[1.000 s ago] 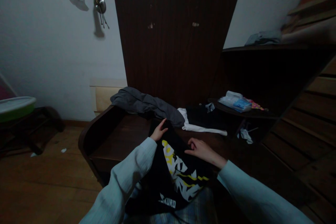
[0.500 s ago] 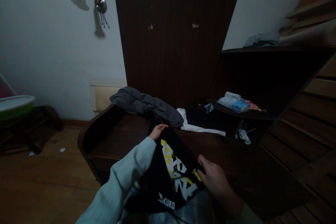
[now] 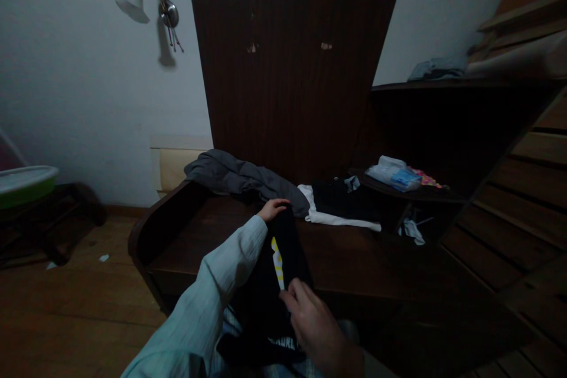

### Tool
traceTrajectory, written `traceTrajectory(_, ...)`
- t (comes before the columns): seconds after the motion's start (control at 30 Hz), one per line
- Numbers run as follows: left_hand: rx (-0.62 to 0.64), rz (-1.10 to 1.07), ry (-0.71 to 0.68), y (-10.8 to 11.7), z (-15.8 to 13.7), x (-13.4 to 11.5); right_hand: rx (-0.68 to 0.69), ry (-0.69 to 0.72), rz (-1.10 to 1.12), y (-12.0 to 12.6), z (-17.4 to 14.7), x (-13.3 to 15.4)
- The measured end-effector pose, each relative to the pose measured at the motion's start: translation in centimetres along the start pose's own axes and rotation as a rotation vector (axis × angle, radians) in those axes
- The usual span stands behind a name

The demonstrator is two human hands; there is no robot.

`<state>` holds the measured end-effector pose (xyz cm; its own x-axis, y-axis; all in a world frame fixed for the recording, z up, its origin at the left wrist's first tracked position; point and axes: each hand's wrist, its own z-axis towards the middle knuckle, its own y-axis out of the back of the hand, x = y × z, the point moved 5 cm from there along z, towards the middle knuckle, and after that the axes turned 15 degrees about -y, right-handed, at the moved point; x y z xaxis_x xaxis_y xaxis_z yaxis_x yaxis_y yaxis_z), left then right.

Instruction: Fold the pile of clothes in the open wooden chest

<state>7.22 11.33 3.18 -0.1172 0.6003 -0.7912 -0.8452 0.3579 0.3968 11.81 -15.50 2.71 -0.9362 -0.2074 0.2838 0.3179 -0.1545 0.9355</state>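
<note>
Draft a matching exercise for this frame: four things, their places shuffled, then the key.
1. Wall lamp
2. Grey cloth
3. Left hand
4. Blue-and-white packet

A. On the far part of the black garment
B. On a shelf at the picture's right
C. Left of the tall dark board, high up
D. Along the board's base

Pairs: 1-C, 2-D, 3-A, 4-B

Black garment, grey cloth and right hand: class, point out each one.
Black garment (image 3: 262, 301): head view, its plain dark middle.
Grey cloth (image 3: 248, 173): head view, middle of its folds.
Right hand (image 3: 310, 316): head view, back of the hand.
</note>
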Motion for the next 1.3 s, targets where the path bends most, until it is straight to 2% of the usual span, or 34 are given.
traceTrajectory(0.13,-0.068,0.085,0.029,-0.2,-1.3,1.0,0.217,0.056,0.070,-2.3,-0.3,0.9)
traceTrajectory(0.23,-0.132,0.141,0.029,0.3,-2.0,1.0,0.299,0.093,0.192,-2.2,-0.3,0.3)
traceTrajectory(0.33,-0.167,0.278,0.025,1.8,-2.4,0.0,0.345,0.104,0.242,-1.6,-0.1,-0.4)
traceTrajectory(0.43,-0.012,0.394,0.150,2.9,-2.8,-0.2,0.340,0.088,0.260,-1.4,0.1,-0.9)
traceTrajectory(0.53,0.170,0.323,0.263,3.1,-3.3,0.4,0.318,0.071,0.265,-1.5,0.3,-1.0)
traceTrajectory(0.7,0.219,0.163,0.233,2.2,-2.7,0.0,0.339,0.065,0.229,-1.7,0.2,-0.7)
traceTrajectory(0.77,0.177,-0.009,0.198,1.7,-2.5,-0.4,0.350,0.060,0.219,-1.7,0.2,-0.6)
traceTrajectory(0.87,0.000,-0.316,0.197,1.2,-2.9,-0.2,0.356,0.056,0.219,-1.7,0.2,-0.6)
traceTrajectory(0.93,-0.111,-0.358,0.241,1.1,-3.4,0.7,0.353,0.057,0.221,-1.7,0.1,-0.6)
traceTrajectory(1.07,-0.230,-0.256,0.264,0.8,-4.0,2.0,0.343,0.076,0.220,-1.7,0.1,-0.6)
traceTrajectory(1.2,-0.314,-0.109,0.195,1.5,-4.1,0.9,0.342,0.088,0.233,-1.6,0.0,-0.7)
traceTrajectory(1.23,-0.298,-0.018,0.141,1.7,-4.2,0.2,0.347,0.091,0.238,-1.6,0.0,-0.7)
traceTrajectory(1.3,-0.187,0.217,0.008,1.7,-4.8,-1.6,0.358,0.094,0.250,-1.6,0.0,-0.7)
